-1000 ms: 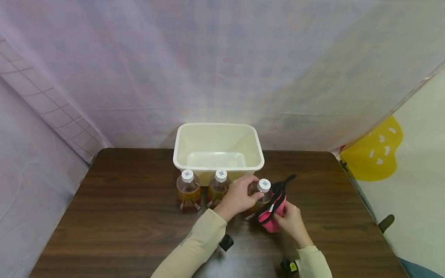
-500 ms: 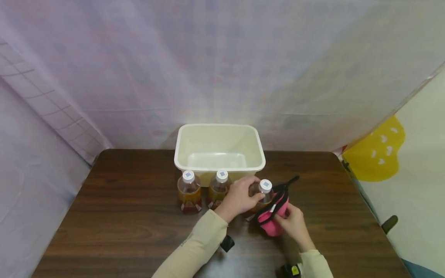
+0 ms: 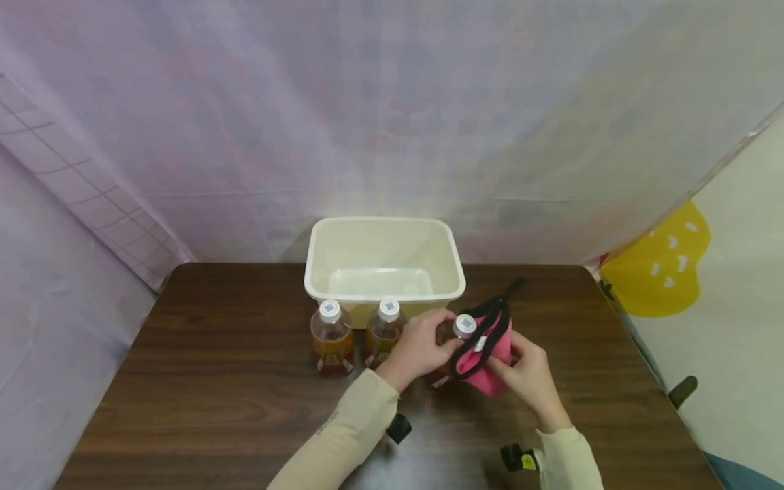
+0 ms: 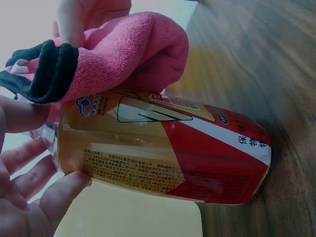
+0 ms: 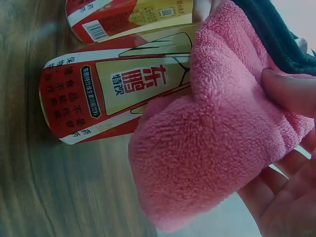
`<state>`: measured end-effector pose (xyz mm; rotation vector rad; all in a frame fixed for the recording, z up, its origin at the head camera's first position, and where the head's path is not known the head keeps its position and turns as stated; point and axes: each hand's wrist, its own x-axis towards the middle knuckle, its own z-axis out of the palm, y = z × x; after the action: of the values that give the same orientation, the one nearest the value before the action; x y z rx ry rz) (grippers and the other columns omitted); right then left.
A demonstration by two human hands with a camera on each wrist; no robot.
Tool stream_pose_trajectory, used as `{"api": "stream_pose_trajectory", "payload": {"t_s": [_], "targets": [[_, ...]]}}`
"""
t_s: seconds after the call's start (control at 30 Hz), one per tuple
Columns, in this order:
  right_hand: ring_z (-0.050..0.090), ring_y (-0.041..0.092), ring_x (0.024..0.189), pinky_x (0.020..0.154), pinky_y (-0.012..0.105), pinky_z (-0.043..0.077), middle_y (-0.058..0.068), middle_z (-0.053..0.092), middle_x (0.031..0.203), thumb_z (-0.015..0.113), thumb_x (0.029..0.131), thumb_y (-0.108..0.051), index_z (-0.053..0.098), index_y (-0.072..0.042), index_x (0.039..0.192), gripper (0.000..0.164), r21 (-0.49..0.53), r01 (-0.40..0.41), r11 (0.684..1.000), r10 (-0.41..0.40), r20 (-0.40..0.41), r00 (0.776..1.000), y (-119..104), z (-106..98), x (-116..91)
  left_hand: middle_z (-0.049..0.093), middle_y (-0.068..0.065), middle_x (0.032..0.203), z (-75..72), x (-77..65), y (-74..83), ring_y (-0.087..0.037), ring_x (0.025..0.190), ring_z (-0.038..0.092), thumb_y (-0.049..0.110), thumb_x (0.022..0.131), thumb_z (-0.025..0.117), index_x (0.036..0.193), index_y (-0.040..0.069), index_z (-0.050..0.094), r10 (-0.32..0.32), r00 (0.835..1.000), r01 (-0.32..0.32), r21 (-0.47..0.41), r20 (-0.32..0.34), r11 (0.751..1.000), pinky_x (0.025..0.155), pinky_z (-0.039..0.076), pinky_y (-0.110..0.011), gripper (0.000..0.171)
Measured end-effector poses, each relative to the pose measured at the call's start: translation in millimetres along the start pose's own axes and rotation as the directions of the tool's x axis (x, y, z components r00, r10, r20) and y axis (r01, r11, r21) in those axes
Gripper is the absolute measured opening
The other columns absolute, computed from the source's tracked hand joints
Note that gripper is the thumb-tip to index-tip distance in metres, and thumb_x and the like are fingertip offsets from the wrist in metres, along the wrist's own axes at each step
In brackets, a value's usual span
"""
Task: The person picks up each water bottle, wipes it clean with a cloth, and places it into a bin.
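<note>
Three capped bottles stand in a left-right row on the dark wood-grain table (image 3: 202,401). The right-hand bottle (image 4: 158,153) is the one in hand: its base meets the table, and its label is gold and red with a white stripe. Whether it leans slightly I cannot tell.

Left hand (image 3: 421,346): its grip is wrapped round the upper part of this bottle, thumb on one side and fingers on the other, below the white cap (image 3: 465,326).

Right hand (image 3: 530,373): its grip pinches a plush pink cloth (image 5: 212,133), thumb on the near face and fingers behind. The cloth is bunched, with a black edging and a small white tag (image 3: 481,344); it lies against the right side of the right-hand bottle and covers part of the label.

The left-hand bottle (image 3: 333,344) and the middle bottle (image 3: 380,339) are upright, side by side with a gap between them; the left hand partly hides the middle one. Just beyond the row, at the far edge of the table, sits a cream tub (image 3: 386,298), wide side facing near. Pale fabric (image 3: 392,122) hangs behind it. Both forearms wear cream sleeves (image 3: 349,422).
</note>
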<state>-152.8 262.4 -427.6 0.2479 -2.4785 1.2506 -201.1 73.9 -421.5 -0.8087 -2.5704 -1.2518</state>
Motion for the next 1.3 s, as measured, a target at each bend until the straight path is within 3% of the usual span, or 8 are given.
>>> {"api": "stream_pose_trajectory", "payload": {"t_s": [0.3, 0.53, 0.73, 1.0, 1.3], "targets": [[0.051, 0.002, 0.061, 0.052, 0.021, 0.047, 0.008, 0.061, 0.067, 0.071, 0.066, 0.005, 0.060, 0.002, 0.078, 0.017, -0.088, -0.067, 0.994, 0.072, 0.058, 0.996, 6, 0, -1, 0.064, -0.002, 0.101, -0.2, -0.6, 0.2, -0.016, 0.094, 0.060, 0.022, 0.076, 0.071, 0.102, 0.011, 0.062, -0.013, 1.000, 0.013, 0.018, 0.001, 1.000, 0.080, 0.047, -0.027, 0.030], [0.047, 0.002, 0.056, 0.049, 0.022, 0.044, 0.003, 0.058, 0.061, 0.072, 0.062, 0.003, 0.060, -0.002, 0.074, 0.018, -0.151, -0.055, 0.987, 0.064, 0.060, 0.996, 31, 16, -9, 0.064, -0.001, 0.103, -0.7, -0.9, 0.5, -0.016, 0.097, 0.060, 0.024, 0.075, 0.071, 0.104, 0.011, 0.061, -0.044, 0.999, 0.044, 0.018, 0.014, 0.999, 0.084, 0.047, -0.028, 0.033], [0.046, 0.008, 0.054, 0.047, 0.024, 0.040, 0.002, 0.055, 0.059, 0.069, 0.062, 0.005, 0.058, -0.001, 0.072, 0.016, -0.189, -0.113, 0.976, 0.132, 0.092, 0.987, 54, 32, -19, 0.064, -0.001, 0.104, 0.5, -1.3, 1.6, -0.017, 0.098, 0.059, 0.026, 0.076, 0.070, 0.105, 0.012, 0.060, -0.048, 0.999, 0.047, 0.056, 0.015, 0.997, 0.083, 0.047, -0.029, 0.034], [0.046, 0.011, 0.054, 0.047, 0.025, 0.040, 0.004, 0.056, 0.059, 0.068, 0.061, 0.006, 0.059, -0.001, 0.073, 0.017, -0.182, -0.152, 0.972, 0.164, 0.057, 0.985, 64, 41, -27, 0.064, -0.001, 0.099, 3.9, -4.9, 3.5, -0.016, 0.093, 0.060, 0.025, 0.073, 0.069, 0.102, 0.012, 0.061, -0.038, 0.998, 0.040, 0.050, -0.047, 0.998, 0.078, 0.048, -0.027, 0.032], [0.045, 0.002, 0.055, 0.049, 0.022, 0.042, 0.007, 0.060, 0.064, 0.071, 0.064, 0.004, 0.062, 0.002, 0.078, 0.017, -0.125, -0.151, 0.981, 0.158, 0.046, 0.986, 56, 34, -28, 0.063, 0.003, 0.096, 13.5, -3.8, 12.0, -0.012, 0.085, 0.059, 0.050, 0.071, 0.070, 0.100, 0.016, 0.060, -0.145, 0.985, 0.152, 0.082, -0.091, 0.985, 0.070, 0.047, -0.025, 0.046]]}}
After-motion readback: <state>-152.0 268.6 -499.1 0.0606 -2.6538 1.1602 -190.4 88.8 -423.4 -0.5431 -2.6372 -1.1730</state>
